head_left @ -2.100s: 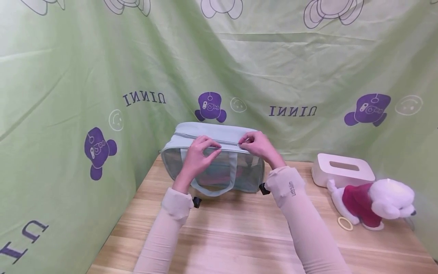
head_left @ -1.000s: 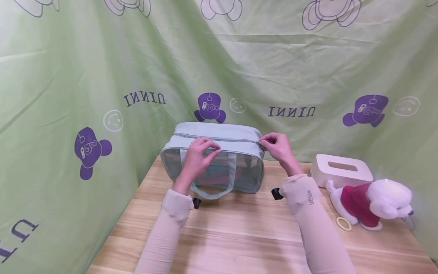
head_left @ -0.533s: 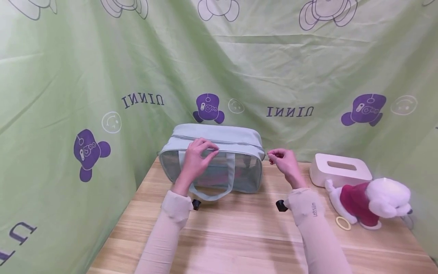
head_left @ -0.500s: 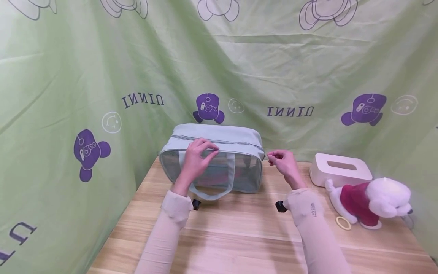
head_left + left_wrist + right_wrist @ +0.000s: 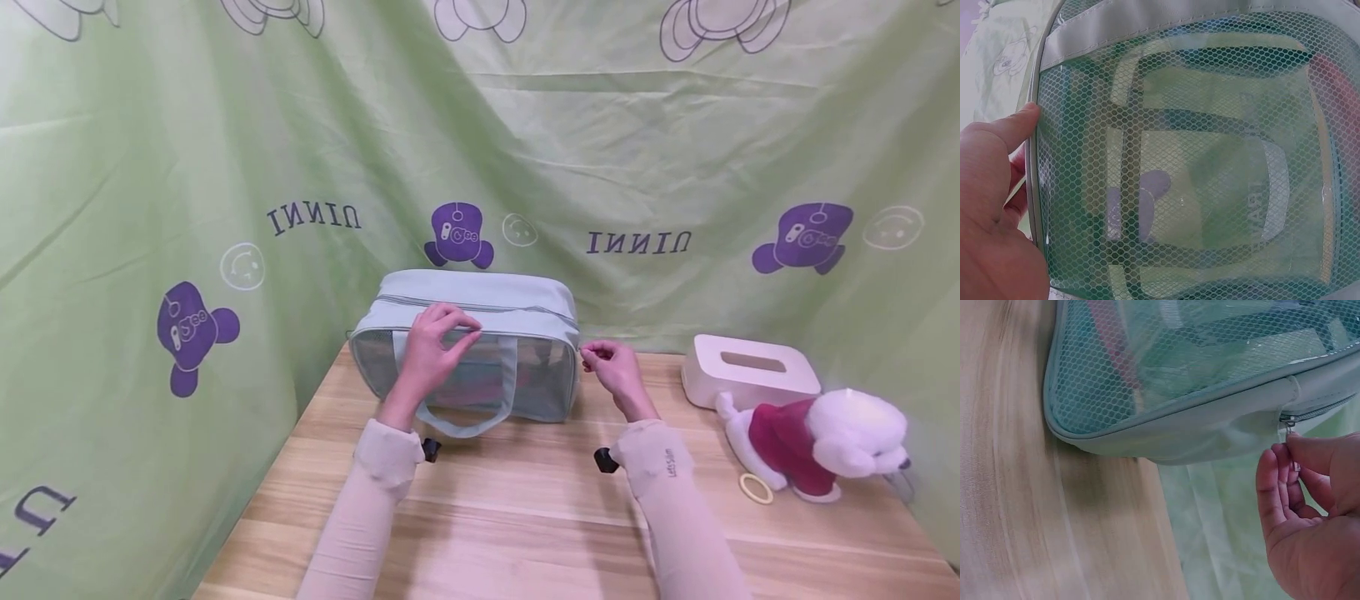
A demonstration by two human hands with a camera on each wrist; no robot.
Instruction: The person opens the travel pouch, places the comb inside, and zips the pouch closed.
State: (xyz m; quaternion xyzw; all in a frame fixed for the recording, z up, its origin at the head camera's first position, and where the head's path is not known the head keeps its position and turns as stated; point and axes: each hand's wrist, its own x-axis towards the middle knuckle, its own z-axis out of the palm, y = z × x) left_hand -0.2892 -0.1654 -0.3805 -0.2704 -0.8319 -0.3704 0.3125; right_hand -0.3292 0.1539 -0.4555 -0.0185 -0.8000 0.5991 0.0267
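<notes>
A pale green travel bag (image 5: 472,287) with see-through mesh sides stands on the table, its zipper running along the top and down the right end. My left hand (image 5: 429,354) pinches the bag's top front edge; in the left wrist view the thumb lies on the edge piping (image 5: 1033,181), with the other fingers partly hidden behind it. At the bag's right end my right hand (image 5: 618,371) pinches the metal zipper pull (image 5: 1289,428) between thumb and fingers. A fabric handle (image 5: 467,430) hangs down the front. Pinkish and bluish things show dimly through the mesh.
Right of the bag stands a white tissue box (image 5: 716,385). In front of it sits a white plush dog (image 5: 858,429) in a red coat, beside a pale yellow ring (image 5: 756,489). A green printed curtain (image 5: 637,150) hangs close behind the wooden table (image 5: 510,517).
My right hand has carried the zipper pull rightward along the bag's top, then down past its right end. The left hand keeps its pinch in the same spot.
</notes>
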